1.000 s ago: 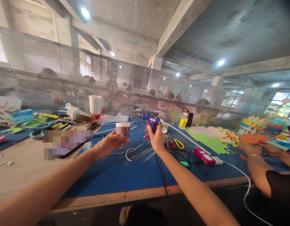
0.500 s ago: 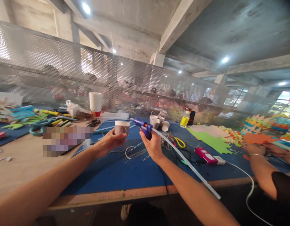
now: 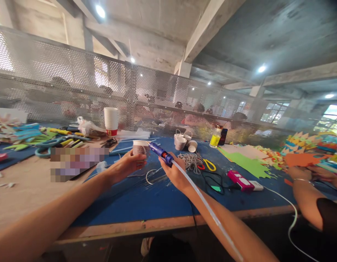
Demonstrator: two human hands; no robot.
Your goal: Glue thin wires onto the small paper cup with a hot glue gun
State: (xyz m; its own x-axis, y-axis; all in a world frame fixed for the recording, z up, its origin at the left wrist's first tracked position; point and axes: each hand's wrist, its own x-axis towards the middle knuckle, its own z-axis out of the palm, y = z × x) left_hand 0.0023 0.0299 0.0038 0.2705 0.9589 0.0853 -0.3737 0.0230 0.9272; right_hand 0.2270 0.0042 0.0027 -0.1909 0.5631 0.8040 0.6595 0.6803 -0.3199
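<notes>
A small paper cup, its side wrapped in grey cord, is held upright in my left hand, with the fingers around it. My right hand grips a blue glue gun, and the gun's nozzle is at the cup's right side near the rim. From the back of the gun a long clear glue stick runs down over my right forearm. Behind my right hand lies a tangle of grey cord.
Several wrapped cups stand behind the cord, near yellow-handled scissors and a yellow-labelled bottle. A cup stack is at the back left. A magenta device and another person's hands are at the right.
The glue gun in my right hand has moved left and slightly down, bringing its nozzle to the cup. The glue stick has swung down and left. My left hand has barely moved.
</notes>
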